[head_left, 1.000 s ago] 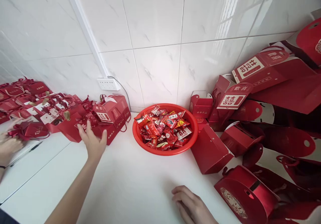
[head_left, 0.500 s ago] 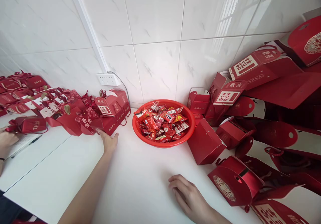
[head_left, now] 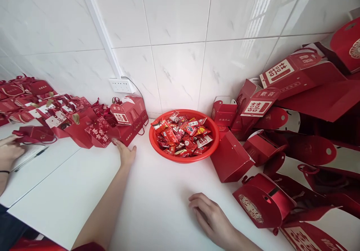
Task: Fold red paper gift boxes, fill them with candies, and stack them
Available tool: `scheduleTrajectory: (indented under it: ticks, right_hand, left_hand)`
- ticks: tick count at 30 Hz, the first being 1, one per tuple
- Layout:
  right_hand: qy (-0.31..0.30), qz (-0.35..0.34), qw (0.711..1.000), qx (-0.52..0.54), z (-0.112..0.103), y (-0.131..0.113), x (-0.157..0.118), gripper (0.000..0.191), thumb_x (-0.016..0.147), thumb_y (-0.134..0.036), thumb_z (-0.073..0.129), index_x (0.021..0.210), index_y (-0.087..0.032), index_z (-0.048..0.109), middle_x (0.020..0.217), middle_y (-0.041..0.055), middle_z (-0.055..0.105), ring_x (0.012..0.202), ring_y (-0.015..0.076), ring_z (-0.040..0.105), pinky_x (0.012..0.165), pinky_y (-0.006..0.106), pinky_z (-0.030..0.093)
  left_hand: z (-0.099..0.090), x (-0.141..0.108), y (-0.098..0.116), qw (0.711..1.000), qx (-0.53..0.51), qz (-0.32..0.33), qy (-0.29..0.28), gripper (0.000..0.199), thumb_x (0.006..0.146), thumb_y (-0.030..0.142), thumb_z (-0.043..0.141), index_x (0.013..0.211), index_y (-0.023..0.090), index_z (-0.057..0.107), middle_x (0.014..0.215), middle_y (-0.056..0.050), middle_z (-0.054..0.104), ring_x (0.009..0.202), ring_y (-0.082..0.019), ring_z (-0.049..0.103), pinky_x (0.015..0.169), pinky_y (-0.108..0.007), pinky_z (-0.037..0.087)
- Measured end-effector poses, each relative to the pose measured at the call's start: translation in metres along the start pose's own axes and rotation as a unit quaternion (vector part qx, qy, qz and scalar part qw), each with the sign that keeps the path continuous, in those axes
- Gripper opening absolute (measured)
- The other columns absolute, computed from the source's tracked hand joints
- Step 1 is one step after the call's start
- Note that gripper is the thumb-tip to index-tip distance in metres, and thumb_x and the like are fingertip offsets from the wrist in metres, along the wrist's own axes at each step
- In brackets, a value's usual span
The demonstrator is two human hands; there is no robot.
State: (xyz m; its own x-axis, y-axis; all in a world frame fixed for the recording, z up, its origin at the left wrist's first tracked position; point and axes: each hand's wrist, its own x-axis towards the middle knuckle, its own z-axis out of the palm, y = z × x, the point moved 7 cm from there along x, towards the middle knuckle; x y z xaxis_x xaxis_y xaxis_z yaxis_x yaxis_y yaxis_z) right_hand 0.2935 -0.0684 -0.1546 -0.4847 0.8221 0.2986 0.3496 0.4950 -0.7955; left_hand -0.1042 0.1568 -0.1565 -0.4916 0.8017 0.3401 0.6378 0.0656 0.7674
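My left hand (head_left: 125, 153) is stretched out at centre-left, its fingertips against the lower front of a dark red box (head_left: 125, 131). On top of that box rests another red box (head_left: 128, 110) with a white label. My right hand (head_left: 209, 217) lies on the white table at the bottom, fingers loosely bent and apart, with nothing in it. Between and beyond my hands stands a red plastic basket (head_left: 184, 160) full of small red-wrapped snack packets (head_left: 184, 136).
Many open red boxes (head_left: 260, 146) crowd the right side. Closed red boxes (head_left: 59, 121) line the wall at left. Another person's hand (head_left: 10, 151) is beside a red box (head_left: 36, 134) and a pen. A power strip (head_left: 121, 86) is on the tiled wall.
The view has shifted slightly. My left hand remains against the lower box, and my right hand has stayed put. The other person's hand has moved slightly up beside their box.
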Motion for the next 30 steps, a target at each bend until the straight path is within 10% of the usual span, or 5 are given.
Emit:
scheduleTrajectory:
  ticks: [9,21,26,30]
  right_hand:
    - [0.008,-0.003,1.0,-0.012,-0.002,-0.002,-0.001,0.024,0.096,-0.012,0.04,0.11,-0.027,0.052,0.116,0.0066,0.058,0.095,0.0168,0.062,0.083,0.03,0.05]
    - [0.024,-0.032,0.996,-0.077,-0.011,-0.018,0.002,0.025,0.096,-0.011,0.038,0.111,-0.023,0.054,0.119,0.0096,0.06,0.094,0.0175,0.065,0.082,0.031,0.054]
    - [0.032,-0.095,0.974,-0.204,-0.049,-0.062,0.029,0.022,0.097,-0.014,0.043,0.112,-0.022,0.056,0.122,0.0121,0.062,0.109,0.0234,0.062,0.093,0.041,0.051]
    - [0.103,-0.042,0.951,-0.29,-0.116,-0.103,0.055,0.019,0.098,-0.022,0.047,0.113,-0.021,0.059,0.131,0.0127,0.058,0.118,0.0288,0.056,0.098,0.048,0.046]
  left_hand:
    - [-0.008,-0.024,0.011,0.999,0.029,0.015,0.021,0.106,0.077,0.021,0.066,0.154,0.001,-0.004,0.16,-0.027,-0.007,0.15,-0.033,-0.006,0.122,-0.046,0.006]
    - [-0.004,-0.077,0.091,0.987,0.015,0.158,-0.01,0.065,0.09,0.026,0.052,0.149,0.011,0.029,0.162,-0.016,0.011,0.15,-0.025,0.014,0.123,-0.04,0.014]
    - [-0.005,-0.083,0.146,0.983,-0.023,0.175,-0.046,0.044,0.096,0.033,0.044,0.136,0.015,0.046,0.155,-0.015,0.031,0.146,-0.024,0.026,0.121,-0.042,0.021]
    - [-0.005,-0.092,0.216,0.948,-0.035,0.236,-0.212,0.04,0.092,0.042,0.052,0.127,0.023,0.059,0.133,-0.007,0.06,0.124,-0.024,0.056,0.106,-0.038,0.045]
